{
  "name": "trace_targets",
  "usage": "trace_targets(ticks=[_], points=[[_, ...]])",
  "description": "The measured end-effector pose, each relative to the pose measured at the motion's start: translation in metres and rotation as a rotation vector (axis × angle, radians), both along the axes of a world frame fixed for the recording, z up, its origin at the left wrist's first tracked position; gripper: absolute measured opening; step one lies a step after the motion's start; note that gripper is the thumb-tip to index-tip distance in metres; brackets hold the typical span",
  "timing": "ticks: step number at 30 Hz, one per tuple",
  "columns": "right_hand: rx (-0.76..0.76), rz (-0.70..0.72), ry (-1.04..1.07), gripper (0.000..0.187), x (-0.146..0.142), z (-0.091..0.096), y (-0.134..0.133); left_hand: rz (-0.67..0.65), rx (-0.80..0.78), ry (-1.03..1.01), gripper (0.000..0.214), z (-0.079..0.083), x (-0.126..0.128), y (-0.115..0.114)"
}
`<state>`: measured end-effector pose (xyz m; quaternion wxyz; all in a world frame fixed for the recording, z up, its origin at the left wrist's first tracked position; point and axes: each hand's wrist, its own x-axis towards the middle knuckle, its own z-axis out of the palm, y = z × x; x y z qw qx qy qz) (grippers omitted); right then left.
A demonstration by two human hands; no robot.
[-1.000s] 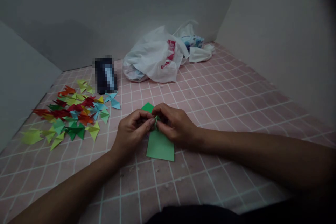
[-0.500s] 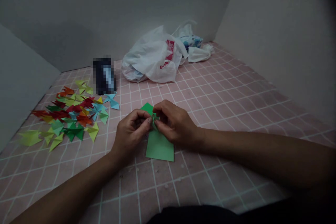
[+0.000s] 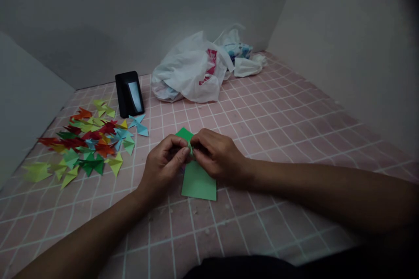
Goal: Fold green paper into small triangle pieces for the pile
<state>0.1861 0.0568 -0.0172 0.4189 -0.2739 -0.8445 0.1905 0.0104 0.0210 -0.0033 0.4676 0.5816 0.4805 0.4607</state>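
My left hand (image 3: 163, 162) and my right hand (image 3: 218, 156) meet at the middle of a pink tiled floor (image 3: 278, 113). Both pinch a small folded green paper piece (image 3: 190, 148) between their fingertips, and most of it is hidden by the fingers. Under the hands lies a stack of green paper sheets (image 3: 198, 182), flat on the tiles, with one corner showing beyond the fingers.
A pile of several folded paper shapes (image 3: 85, 141) in red, yellow, green and blue lies to the left. A black phone (image 3: 129, 93) stands behind it. White plastic bags (image 3: 196, 67) sit at the back wall. Grey walls close in left, back and right.
My fingers have closed tighter over the small green piece, so less of it shows. The right hand has shifted slightly left. The camera view has barely moved.
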Motion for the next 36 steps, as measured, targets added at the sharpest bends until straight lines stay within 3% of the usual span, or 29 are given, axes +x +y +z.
trace_targets(ticks=[11, 18, 23, 29, 36], points=[[0.049, -0.008, -0.048, 0.011, 0.0003, -0.0021, 0.0015, -0.017, 0.016, 0.037, 0.009, -0.0012, -0.0019, 0.0001], [0.180, -0.022, -0.159, 0.018, 0.0019, -0.0009, 0.0013, -0.045, 0.047, 0.097, 0.008, -0.0025, -0.0033, 0.0007], [0.122, -0.037, -0.168, 0.016, 0.0028, -0.0012, 0.0016, -0.050, 0.117, 0.153, 0.006, -0.0028, -0.0027, -0.0004], [0.100, -0.003, -0.146, 0.014, 0.0032, -0.0013, 0.0020, -0.011, 0.071, 0.122, 0.009, -0.0028, -0.0035, -0.0005], [0.095, -0.055, -0.191, 0.018, 0.0022, -0.0017, -0.0002, 0.027, 0.127, 0.152, 0.008, -0.0037, -0.0032, -0.0009]])
